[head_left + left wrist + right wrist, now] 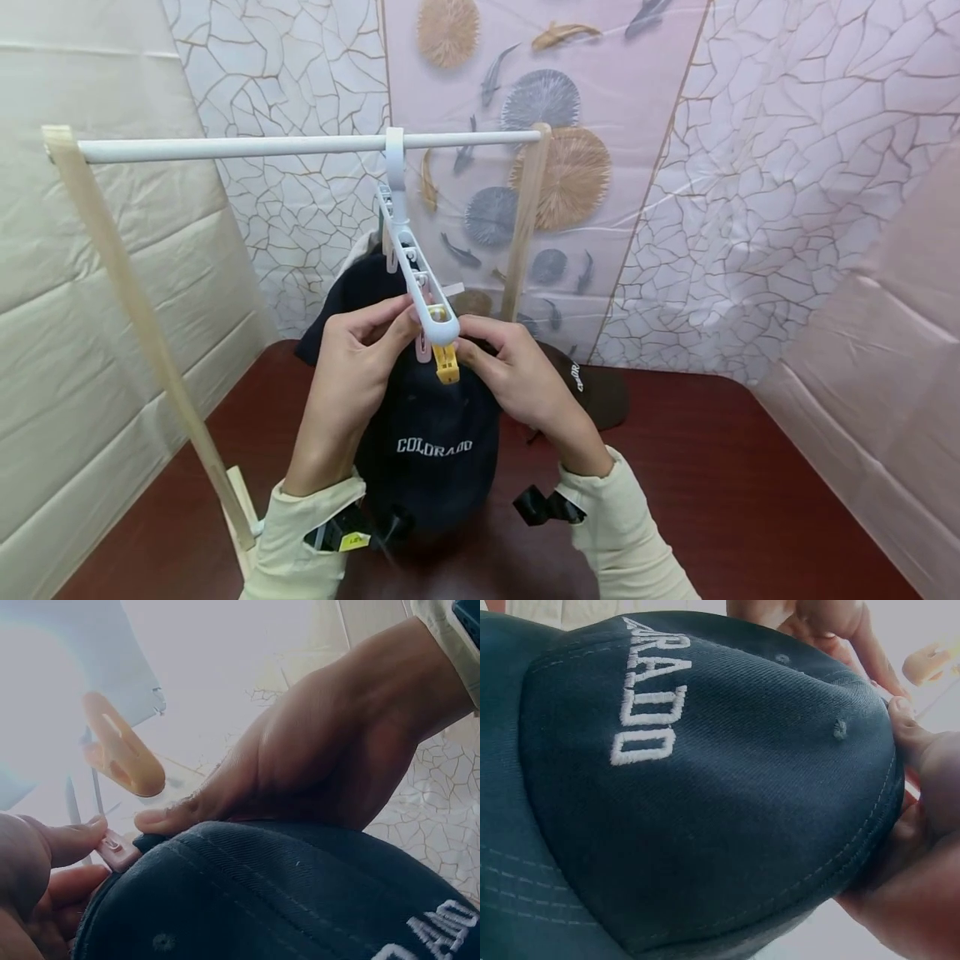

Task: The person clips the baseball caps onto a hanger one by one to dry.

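Note:
A navy cap [431, 417] with white COLORADO lettering hangs under a pale clip hanger [420, 275]. My left hand [363, 354] grips the cap's upper edge, thumb on the fabric in the left wrist view. Opposite it, my right hand [525, 367] pinches a pink clip [118, 851] at that edge between thumb and fingers. In the right wrist view the cap [727, 765] covers much of both hands. A yellow clip [446, 364] dangles from the hanger's near end, apart from the fabric. How far the pink clip's jaws bite the cap is hidden.
The hanger hooks onto a white rod [240, 148] between wooden posts [142, 308]. Another dark cap [352, 287] hangs farther back on it. A brown cap [600, 392] lies behind my right hand on the dark red table [712, 483].

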Demonstrator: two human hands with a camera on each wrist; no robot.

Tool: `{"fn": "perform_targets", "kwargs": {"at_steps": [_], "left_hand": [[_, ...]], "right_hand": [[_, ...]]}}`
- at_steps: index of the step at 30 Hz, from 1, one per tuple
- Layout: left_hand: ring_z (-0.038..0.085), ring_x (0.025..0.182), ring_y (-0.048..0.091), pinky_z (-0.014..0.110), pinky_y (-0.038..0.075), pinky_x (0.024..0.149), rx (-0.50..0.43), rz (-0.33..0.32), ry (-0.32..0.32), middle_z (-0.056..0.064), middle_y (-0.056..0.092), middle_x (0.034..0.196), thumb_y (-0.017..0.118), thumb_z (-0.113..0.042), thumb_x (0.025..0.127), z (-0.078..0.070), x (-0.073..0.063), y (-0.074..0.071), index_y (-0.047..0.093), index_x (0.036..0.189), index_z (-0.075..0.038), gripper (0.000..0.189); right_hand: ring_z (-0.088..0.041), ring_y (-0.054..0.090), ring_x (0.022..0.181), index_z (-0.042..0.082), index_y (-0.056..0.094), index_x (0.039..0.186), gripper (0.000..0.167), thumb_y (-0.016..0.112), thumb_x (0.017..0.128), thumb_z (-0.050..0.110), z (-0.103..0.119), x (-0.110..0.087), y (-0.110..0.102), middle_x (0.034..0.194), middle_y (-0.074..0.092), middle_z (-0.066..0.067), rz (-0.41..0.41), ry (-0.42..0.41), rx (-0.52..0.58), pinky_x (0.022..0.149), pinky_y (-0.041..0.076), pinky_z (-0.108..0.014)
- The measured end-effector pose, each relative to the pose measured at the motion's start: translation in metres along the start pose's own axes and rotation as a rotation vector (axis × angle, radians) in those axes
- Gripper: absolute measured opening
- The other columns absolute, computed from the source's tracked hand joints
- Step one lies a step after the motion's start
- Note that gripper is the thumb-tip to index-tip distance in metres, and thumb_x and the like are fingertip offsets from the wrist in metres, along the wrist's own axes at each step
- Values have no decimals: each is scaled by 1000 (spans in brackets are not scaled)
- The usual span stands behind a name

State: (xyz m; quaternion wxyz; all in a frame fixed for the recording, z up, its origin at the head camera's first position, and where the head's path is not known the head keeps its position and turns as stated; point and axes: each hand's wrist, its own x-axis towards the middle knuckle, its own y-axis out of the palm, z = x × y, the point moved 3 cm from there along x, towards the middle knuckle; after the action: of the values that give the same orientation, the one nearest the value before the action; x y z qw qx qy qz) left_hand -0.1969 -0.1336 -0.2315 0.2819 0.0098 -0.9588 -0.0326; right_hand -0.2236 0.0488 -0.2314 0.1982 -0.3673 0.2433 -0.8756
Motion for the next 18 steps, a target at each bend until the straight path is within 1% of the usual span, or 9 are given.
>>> {"fn": "perform_targets", "kwargs": {"at_steps": [3, 6, 8, 10, 13, 14, 15, 18], "left_hand": [[13, 110, 71, 26, 57, 96, -17, -17, 18, 20, 73, 125, 68, -4, 103, -1, 0, 1, 70, 130, 7, 29], [12, 110, 71, 25, 56, 96, -15, -36, 18, 19, 73, 126, 68, -4, 103, 0, 0, 2, 71, 129, 8, 29], [12, 108, 70, 24, 56, 95, 0, -39, 11, 19, 73, 125, 67, -5, 103, 1, 1, 3, 71, 129, 7, 29], [12, 107, 70, 23, 55, 94, 26, -32, 0, 18, 74, 124, 67, -8, 104, 3, 2, 3, 71, 130, 6, 29], [12, 106, 69, 23, 54, 92, 78, -3, -20, 16, 75, 123, 67, -14, 105, 5, 3, 4, 71, 132, 2, 31], [12, 106, 69, 23, 54, 92, 101, 3, -25, 14, 75, 122, 67, -16, 106, 5, 3, 3, 72, 132, 1, 32], [13, 104, 69, 23, 54, 91, 126, 9, -26, 14, 75, 121, 67, -19, 106, 5, 3, 3, 72, 133, -1, 33], [16, 98, 68, 23, 53, 87, 218, 1, -10, 11, 77, 114, 67, -24, 106, 2, 2, 1, 74, 131, -4, 33]], "right_hand": [[-17, 64, 107, 3, 73, 126, 24, 62, 106, 9, 1, 1, -1, 123, 73, -7, 2, -10, -9, 97, 53, -41], [-17, 65, 106, 2, 73, 126, 24, 62, 106, 8, 2, 2, -2, 122, 73, -8, 1, -25, -11, 97, 53, -41], [-18, 65, 108, 1, 72, 129, 26, 61, 106, 7, 1, 3, -1, 124, 73, -10, 0, -23, -2, 99, 53, -42], [-19, 65, 111, 0, 70, 133, 29, 60, 107, 8, -1, 3, -1, 128, 72, -12, -5, -6, 6, 101, 52, -44], [-18, 64, 118, 0, 66, 140, 34, 59, 108, 10, -3, 1, 0, 134, 70, -13, -15, 37, 13, 104, 51, -43], [-19, 64, 116, 0, 66, 140, 34, 59, 109, 11, -4, 0, 0, 132, 71, -12, -16, 50, 15, 102, 51, -43], [-19, 64, 111, 2, 67, 138, 32, 58, 109, 13, -5, -1, 0, 126, 72, -11, -17, 61, 15, 98, 52, -41], [-19, 62, 95, 7, 69, 128, 24, 59, 109, 19, -7, -3, 1, 107, 70, -6, -28, 88, 32, 85, 50, -37]]}}
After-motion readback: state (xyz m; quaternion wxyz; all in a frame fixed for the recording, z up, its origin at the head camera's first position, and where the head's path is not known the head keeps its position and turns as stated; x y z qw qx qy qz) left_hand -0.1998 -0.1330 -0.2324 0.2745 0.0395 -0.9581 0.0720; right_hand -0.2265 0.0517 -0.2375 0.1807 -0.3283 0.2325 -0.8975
